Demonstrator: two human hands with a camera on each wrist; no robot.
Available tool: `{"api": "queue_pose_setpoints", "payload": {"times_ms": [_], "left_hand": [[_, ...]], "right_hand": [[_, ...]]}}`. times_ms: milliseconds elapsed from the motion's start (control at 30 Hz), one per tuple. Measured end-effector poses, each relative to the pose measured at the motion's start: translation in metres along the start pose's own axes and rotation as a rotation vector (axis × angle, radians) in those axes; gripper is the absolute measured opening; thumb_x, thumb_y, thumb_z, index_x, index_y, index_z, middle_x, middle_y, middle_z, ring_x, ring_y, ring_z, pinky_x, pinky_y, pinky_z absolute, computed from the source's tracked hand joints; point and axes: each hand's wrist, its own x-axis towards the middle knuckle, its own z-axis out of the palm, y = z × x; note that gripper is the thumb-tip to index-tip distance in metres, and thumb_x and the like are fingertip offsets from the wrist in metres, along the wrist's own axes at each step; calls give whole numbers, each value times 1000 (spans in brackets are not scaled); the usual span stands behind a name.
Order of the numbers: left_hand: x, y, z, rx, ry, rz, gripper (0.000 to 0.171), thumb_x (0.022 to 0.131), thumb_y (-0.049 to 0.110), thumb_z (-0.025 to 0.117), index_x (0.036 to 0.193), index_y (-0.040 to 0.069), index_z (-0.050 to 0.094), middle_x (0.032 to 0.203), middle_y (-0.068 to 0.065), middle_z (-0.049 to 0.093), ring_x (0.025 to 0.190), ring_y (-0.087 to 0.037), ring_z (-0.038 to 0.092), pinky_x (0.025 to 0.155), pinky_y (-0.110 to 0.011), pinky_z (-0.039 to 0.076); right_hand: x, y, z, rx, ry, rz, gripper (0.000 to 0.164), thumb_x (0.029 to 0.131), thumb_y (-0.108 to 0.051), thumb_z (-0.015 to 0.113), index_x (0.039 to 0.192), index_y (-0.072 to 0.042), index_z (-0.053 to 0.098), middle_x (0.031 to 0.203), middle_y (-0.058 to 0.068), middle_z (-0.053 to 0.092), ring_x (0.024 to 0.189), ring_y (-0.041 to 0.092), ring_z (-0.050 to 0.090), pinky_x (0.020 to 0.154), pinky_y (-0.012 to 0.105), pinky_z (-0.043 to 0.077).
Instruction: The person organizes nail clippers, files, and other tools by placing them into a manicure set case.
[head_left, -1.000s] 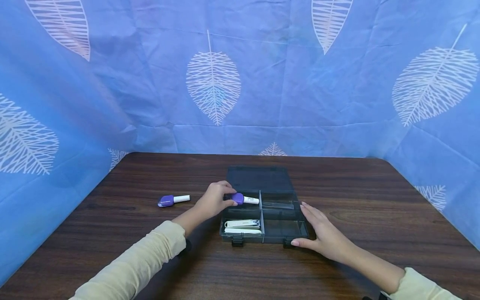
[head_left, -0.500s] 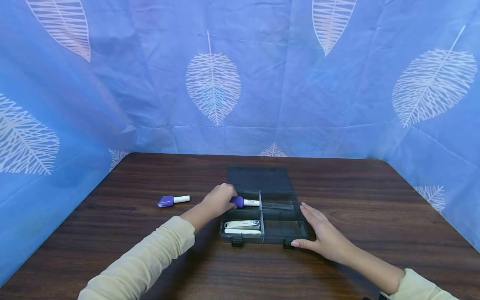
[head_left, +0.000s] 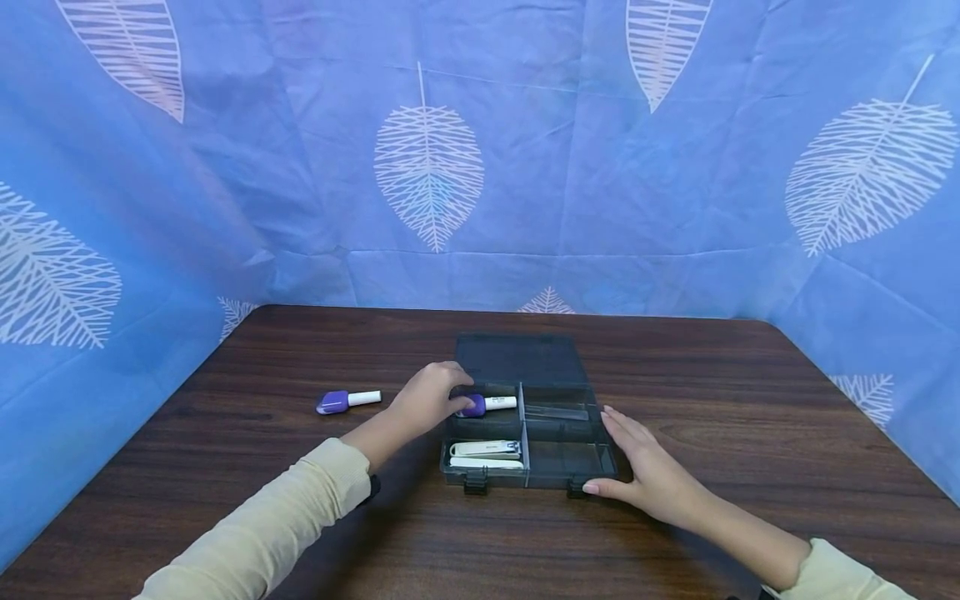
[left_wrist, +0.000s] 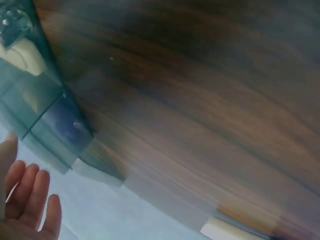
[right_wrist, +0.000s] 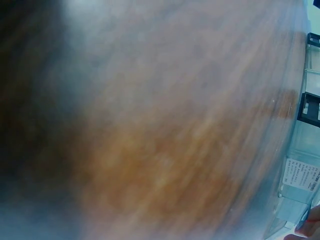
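Note:
A purple nail polish bottle with a white cap [head_left: 476, 406] lies in the back left compartment of a dark see-through box [head_left: 566, 457]. My left hand [head_left: 427, 397] is at that compartment's left side, its fingers spread around the bottle's purple end. In the left wrist view the same hand [left_wrist: 30, 205] shows loose, parted fingers holding nothing. My right hand [head_left: 652, 475] rests against the box's right side, fingers straight, thumb by the front corner. A nail clipper [head_left: 484, 449] and a slim white item [head_left: 486, 462] lie in the front left compartment.
Another purple nail polish bottle [head_left: 334, 402] lies on the brown wooden table [head_left: 262, 467], left of the box. The box's lid [head_left: 517, 357] is folded back behind it. A thin greyish strip [head_left: 557, 412] shows in the back right compartment. Blue leaf-patterned cloth [head_left: 525, 183] hangs behind.
The nail polish bottle has settled into the back left compartment. My left hand has reached over its end, then drawn back leftward with its fingers parted. The right hand stays put.

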Motion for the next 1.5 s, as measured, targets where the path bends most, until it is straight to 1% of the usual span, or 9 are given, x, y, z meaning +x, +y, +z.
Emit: {"api": "queue_pose_setpoints", "payload": {"times_ms": [133,267,500,700,833,967,1100,1233,1500], "left_hand": [[-11,-3,-12,-27,140,49,27,80,17,72,102,1,69,98,-9,68,81,-18,66,71,-29,54],[-23,-9,-25,-56,239,68,26,78,17,73,100,2,70,97,-9,69,87,-21,67,74,-31,55],[-45,-30,-41,-60,306,2,32,78,18,74,105,3,69,103,-11,67,93,-24,65,75,-36,55],[-65,-59,-48,-66,283,-106,33,79,17,73,107,1,67,107,-14,64,95,-30,63,74,-41,54],[-78,-80,-51,-77,273,-218,32,80,15,72,107,-1,66,110,-19,63,101,-35,61,78,-47,52],[-88,-94,-56,-84,247,-318,34,82,16,70,109,-3,65,114,-23,61,106,-41,57,84,-51,49],[-94,-102,-59,-99,189,-395,37,84,19,69,113,-4,62,119,-27,58,111,-44,53,89,-55,45],[-97,-109,-57,-122,128,-468,40,85,22,68,115,-4,61,119,-28,58,109,-43,54,89,-54,46],[-101,-118,-54,-163,-5,-562,48,84,24,69,118,-8,57,116,-29,59,105,-41,57,87,-51,47]], "right_hand": [[0,0,0,-3,2,-3,94,77,-52,67,140,7,31,146,27,29,131,47,30,96,62,36],[0,0,-1,-7,4,-5,94,77,-52,66,140,7,31,146,27,29,131,47,30,96,62,36],[0,1,-1,-2,7,-3,94,77,-53,66,140,7,31,146,27,29,130,48,30,96,63,36],[-1,1,-1,2,13,-6,93,77,-51,67,140,8,32,145,28,29,130,48,30,96,63,35],[-1,2,-1,2,13,-7,93,77,-52,67,140,7,32,146,27,30,130,48,30,96,63,35],[0,1,-2,1,9,-6,93,77,-53,66,140,7,31,146,27,29,131,48,30,96,63,35],[0,1,-2,1,4,-6,94,77,-53,66,140,7,31,146,27,29,131,48,30,96,63,35],[1,1,-1,1,4,-7,94,77,-53,66,140,7,31,146,27,29,130,48,30,96,63,36],[1,1,0,-2,3,-7,93,77,-53,67,140,7,32,146,27,29,130,48,30,96,63,36]]}}
